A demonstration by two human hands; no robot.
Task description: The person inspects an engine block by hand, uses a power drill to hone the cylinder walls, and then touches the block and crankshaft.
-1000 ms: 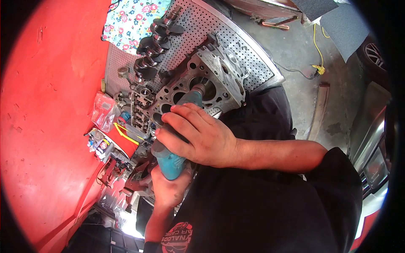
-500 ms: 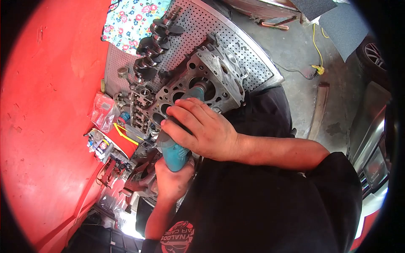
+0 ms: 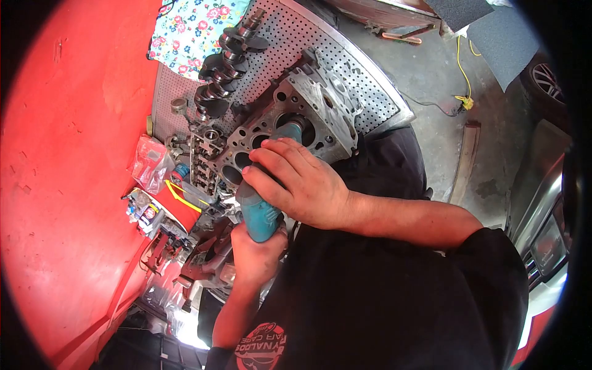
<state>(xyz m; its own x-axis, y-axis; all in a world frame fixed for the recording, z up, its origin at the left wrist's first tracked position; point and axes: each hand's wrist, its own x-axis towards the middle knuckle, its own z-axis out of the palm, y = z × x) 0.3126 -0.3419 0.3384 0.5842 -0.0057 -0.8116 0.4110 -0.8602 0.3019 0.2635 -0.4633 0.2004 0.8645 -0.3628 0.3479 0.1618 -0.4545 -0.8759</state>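
Both my hands are on a teal power drill (image 3: pixel 261 217). My left hand (image 3: pixel 256 251) wraps round it at the rear, where a handle is mostly hidden under the fist. Over the top of its body lies my right hand (image 3: pixel 302 185), fingers bent across it. The drill's front end, with a metallic collar, points into a round cylinder bore of a grey engine block (image 3: pixel 320 92); whatever is fitted to it inside the bore is hidden. Other open bores line up beside it, partly behind my right hand.
A crankshaft (image 3: pixel 216 80) and a floral cloth (image 3: pixel 191 31) lie on the perforated metal bench (image 3: pixel 296 34). A cylinder head (image 3: pixel 203 157), a plastic bag (image 3: pixel 151 165) and small parts crowd the left side, beside a red surface (image 3: pixel 74 135). A yellow cord (image 3: pixel 464 74) runs along the floor.
The drill's rear end and my left hand have shifted slightly up and to the right. My right hand stays on the drill body, and the engine block has not moved.
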